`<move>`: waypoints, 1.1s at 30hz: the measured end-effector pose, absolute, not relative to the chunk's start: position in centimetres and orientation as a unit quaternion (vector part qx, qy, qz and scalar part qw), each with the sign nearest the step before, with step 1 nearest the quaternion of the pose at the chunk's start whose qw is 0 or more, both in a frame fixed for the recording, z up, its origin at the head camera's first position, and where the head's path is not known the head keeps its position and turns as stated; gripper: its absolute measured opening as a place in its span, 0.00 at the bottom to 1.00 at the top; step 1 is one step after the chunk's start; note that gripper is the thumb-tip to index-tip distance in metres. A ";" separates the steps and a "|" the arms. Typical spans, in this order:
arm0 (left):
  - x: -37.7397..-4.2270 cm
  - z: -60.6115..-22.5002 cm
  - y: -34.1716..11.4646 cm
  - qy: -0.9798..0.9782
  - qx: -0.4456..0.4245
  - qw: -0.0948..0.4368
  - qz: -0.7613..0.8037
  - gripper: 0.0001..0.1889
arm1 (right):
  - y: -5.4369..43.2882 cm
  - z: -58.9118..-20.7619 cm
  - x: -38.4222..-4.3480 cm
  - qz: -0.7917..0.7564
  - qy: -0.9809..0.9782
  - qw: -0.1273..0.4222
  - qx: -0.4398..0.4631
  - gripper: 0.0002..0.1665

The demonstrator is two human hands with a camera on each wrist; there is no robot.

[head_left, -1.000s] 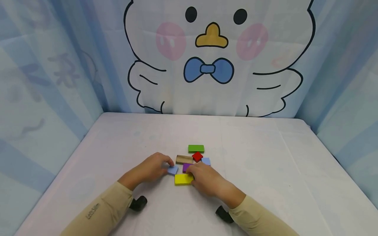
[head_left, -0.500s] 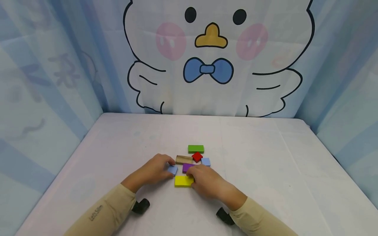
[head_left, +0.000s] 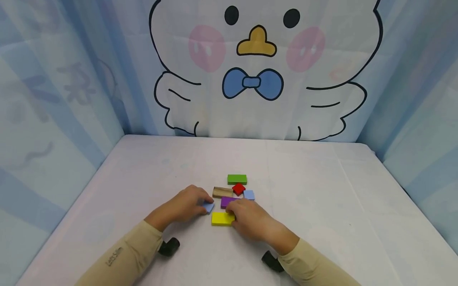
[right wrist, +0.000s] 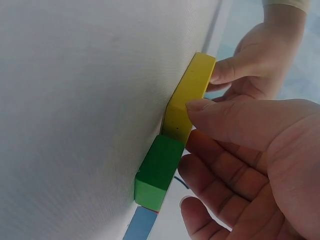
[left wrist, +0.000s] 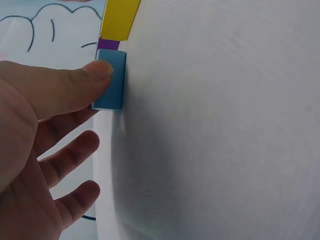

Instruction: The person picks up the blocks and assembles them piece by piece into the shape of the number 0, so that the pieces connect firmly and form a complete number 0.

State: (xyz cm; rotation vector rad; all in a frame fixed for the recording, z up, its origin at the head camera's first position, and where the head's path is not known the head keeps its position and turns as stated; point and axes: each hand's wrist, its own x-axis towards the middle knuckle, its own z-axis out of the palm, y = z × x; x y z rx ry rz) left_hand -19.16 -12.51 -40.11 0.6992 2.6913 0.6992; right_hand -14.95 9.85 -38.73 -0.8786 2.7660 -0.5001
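In the head view, my left hand [head_left: 187, 203] pinches a light blue block [head_left: 208, 207] at the left of a small group of blocks. The left wrist view shows the thumb laid on the face of this blue block [left wrist: 114, 82], with the other fingers spread below. My right hand [head_left: 252, 219] holds the right end of a yellow block [head_left: 222, 219] at the near side of the group. Thumb and fingers lie on either side of the yellow block [right wrist: 187, 100] in the right wrist view. A purple block [head_left: 228, 202], partly covered by my right hand, lies just beyond it.
Farther back lie a wood-coloured block [head_left: 222, 192], a red block [head_left: 238, 189], a light blue block [head_left: 249, 195] and a green block [head_left: 237, 179]. The right wrist view has a green block [right wrist: 157, 167] at the yellow one's end. A cartoon-print curtain [head_left: 252, 115] borders the white-covered table [head_left: 304, 178].
The yellow block has slid slightly toward me, widening its gap from the purple block. My left hand and its blue block have shifted a little; the other blocks stay put.
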 end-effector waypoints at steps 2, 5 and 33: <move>-19.2 -40.0 -12.7 0.927 0.253 0.143 0.238 0.15 | 9.9 -38.7 -14.9 -0.171 0.935 0.099 -0.296 0.15; -19.2 -39.9 -12.8 0.923 0.267 0.149 0.234 0.16 | 9.9 -38.6 -14.9 -0.175 0.934 0.100 -0.294 0.15; -18.1 -39.9 -12.4 0.928 0.197 0.151 0.279 0.16 | 9.8 -38.8 -14.8 -0.177 0.930 0.081 -0.311 0.14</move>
